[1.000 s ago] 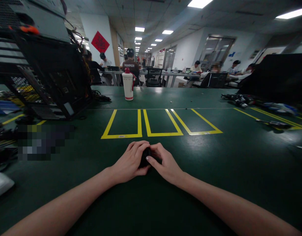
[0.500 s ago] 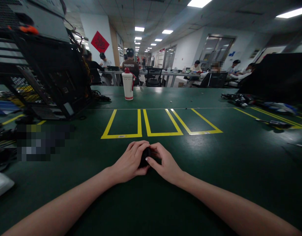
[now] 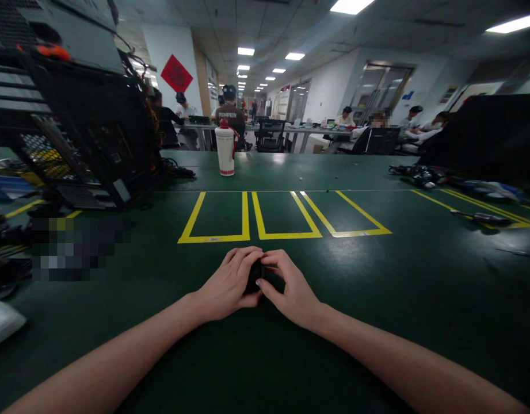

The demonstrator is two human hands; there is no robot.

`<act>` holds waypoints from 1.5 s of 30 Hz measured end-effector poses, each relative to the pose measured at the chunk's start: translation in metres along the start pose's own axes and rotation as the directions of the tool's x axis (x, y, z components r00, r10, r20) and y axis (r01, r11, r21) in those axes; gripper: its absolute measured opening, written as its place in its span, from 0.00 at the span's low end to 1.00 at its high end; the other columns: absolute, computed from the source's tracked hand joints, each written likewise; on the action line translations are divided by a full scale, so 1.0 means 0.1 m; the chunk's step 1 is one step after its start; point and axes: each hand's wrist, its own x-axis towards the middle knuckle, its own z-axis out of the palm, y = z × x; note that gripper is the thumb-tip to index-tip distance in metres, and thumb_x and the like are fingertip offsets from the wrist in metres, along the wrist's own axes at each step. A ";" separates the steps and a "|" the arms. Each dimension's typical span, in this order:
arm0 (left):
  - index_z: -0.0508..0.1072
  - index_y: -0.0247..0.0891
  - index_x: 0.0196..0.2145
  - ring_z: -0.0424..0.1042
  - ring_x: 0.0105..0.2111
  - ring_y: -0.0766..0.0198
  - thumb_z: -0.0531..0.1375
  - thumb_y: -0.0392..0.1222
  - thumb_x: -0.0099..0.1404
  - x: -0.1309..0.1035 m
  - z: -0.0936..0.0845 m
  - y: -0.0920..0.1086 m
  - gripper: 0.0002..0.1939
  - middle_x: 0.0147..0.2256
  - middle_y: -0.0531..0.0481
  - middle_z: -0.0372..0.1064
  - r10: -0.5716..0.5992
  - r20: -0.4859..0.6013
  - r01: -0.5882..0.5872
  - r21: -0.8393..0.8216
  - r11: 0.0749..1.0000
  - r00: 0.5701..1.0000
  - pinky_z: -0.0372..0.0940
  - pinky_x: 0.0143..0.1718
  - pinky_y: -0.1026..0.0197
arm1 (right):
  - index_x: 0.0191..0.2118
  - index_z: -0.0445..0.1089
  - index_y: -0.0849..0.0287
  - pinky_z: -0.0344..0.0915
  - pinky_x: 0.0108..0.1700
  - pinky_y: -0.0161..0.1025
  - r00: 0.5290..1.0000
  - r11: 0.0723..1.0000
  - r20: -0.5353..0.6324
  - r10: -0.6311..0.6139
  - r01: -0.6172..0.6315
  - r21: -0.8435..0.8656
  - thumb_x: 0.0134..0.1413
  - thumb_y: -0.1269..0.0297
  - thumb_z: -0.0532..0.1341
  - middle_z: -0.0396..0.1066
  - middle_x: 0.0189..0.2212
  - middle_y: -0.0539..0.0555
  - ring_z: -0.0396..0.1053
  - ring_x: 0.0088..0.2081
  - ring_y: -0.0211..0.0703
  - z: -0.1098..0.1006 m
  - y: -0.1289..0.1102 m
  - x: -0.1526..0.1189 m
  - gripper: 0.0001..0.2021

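Between my two hands is a small black object (image 3: 255,276), round-edged and mostly covered by fingers; its kind does not show. My left hand (image 3: 231,283) wraps around its left side, thumb below and fingers over the top. From the right, my right hand (image 3: 287,286) grips its edge between the thumb and bent fingers. Both hands are low over the green tabletop (image 3: 265,356), just on the near side of the yellow tape outlines (image 3: 289,236).
A white bottle with a red lid (image 3: 225,150) stands beyond the tape. On the left is an open black computer case (image 3: 96,138) with cables. Cables (image 3: 415,174) and a dark screwdriver-like tool (image 3: 480,218) lie at right. A white object (image 3: 3,323) sits at the left edge. People work at far tables.
My hands and the black object stay almost in place, with only a tiny shift of the right fingers. The whole view has moved very slightly.
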 end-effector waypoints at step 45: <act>0.44 0.39 0.55 0.52 0.53 0.53 0.56 0.44 0.57 0.01 0.02 -0.01 0.32 0.52 0.43 0.52 -0.012 -0.037 0.010 -0.053 0.999 0.999 0.49 0.53 0.45 | 0.46 0.57 0.56 0.63 0.47 0.48 0.997 0.997 0.022 0.069 -0.069 0.018 0.54 0.69 0.52 0.60 0.41 0.55 0.62 0.43 0.43 -0.03 0.01 0.00 0.13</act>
